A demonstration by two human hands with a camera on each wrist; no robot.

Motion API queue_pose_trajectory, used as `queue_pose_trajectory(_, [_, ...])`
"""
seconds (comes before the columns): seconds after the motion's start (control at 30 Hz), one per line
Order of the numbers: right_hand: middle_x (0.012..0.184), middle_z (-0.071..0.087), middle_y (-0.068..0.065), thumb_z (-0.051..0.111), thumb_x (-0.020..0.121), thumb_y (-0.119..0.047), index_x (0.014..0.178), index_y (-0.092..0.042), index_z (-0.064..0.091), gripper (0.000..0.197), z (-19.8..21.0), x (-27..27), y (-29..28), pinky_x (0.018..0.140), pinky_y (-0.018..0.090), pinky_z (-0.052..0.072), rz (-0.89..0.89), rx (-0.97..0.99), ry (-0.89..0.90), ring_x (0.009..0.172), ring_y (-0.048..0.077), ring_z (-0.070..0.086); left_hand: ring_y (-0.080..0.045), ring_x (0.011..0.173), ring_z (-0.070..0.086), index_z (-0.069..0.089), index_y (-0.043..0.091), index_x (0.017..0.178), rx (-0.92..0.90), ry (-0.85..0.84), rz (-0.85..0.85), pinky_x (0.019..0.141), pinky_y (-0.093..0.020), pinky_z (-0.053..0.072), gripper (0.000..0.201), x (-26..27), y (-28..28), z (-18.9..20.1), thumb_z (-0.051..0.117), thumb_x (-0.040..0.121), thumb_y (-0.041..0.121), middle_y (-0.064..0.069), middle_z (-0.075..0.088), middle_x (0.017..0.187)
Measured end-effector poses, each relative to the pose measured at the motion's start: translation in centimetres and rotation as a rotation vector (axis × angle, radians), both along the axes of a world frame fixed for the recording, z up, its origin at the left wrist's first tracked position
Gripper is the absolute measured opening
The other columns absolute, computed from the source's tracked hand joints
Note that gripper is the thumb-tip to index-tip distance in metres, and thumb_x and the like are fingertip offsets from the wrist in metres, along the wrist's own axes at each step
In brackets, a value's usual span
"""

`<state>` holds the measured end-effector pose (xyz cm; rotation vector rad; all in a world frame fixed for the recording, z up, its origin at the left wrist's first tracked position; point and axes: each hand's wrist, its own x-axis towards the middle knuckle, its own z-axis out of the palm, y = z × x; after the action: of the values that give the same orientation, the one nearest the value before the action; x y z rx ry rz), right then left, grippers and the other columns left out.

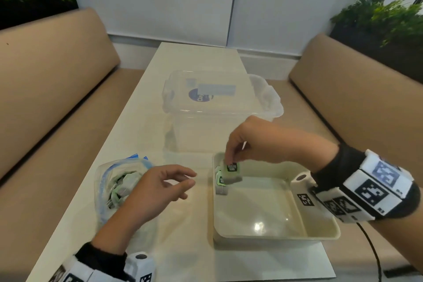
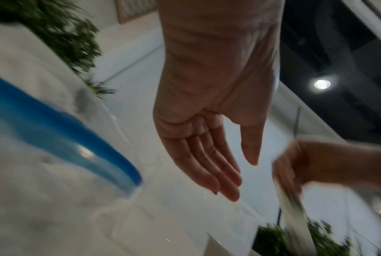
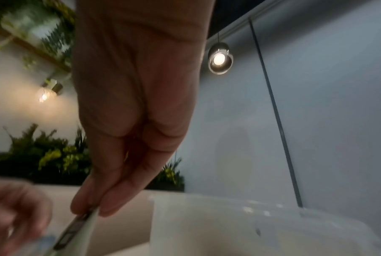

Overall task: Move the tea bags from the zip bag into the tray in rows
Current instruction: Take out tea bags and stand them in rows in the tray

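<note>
A cream tray (image 1: 320,233) sits on the table at the right. My right hand (image 1: 231,158) pinches a tea bag (image 1: 231,173) by its top edge over the tray's far-left corner; the same tea bag (image 3: 75,230) hangs from my fingertips in the right wrist view. Another tea bag (image 1: 220,186) stands against the tray's left wall below it. The clear zip bag (image 1: 114,181) with blue seal lies on the left and holds several tea bags. My left hand (image 1: 183,181) hovers between bag and tray, fingers relaxed and empty, as the left hand (image 2: 233,175) in its wrist view confirms.
A clear plastic storage box (image 1: 212,107) with its lid on stands just behind the tray. The white table (image 1: 178,224) runs between two tan benches (image 1: 52,89). A black cable (image 1: 375,256) trails off my right wrist.
</note>
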<state>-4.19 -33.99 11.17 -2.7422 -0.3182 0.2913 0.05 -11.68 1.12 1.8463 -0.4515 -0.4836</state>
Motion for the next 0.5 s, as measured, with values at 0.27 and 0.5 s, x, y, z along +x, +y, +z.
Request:
queue_pose_trajectory(0.27, [0.103, 0.071, -0.004, 0.059, 0.086, -0.006, 0.103, -0.022, 0.073, 0.028, -9.1, 2.0, -2.5, 0.094, 0.032, 0.049, -0.044, -0.127, 0.442, 0.088, 0.011, 0.062, -0.018, 0.061, 0.068, 0.07, 0.022, 0.096, -0.131, 0.04, 0.211, 0.065, -0.024, 0.054, 0.017, 1.4, 3.8, 0.5, 0.061, 0.089, 0.009, -0.006, 0.069, 0.088])
queue_pose_trajectory(0.5, [0.118, 0.066, 0.004, 0.048, 0.085, 0.004, 0.114, -0.017, 0.068, 0.041, -11.4, 4.0, -2.9, 0.1, 0.034, 0.044, -0.081, -0.136, 0.476, 0.108, 0.021, 0.06, -0.023, 0.063, 0.068, 0.071, 0.033, 0.084, -0.173, 0.012, 0.247, 0.071, -0.033, 0.052, 0.029, 1.4, 5.4, 1.0, 0.059, 0.09, 0.008, -0.004, 0.067, 0.084])
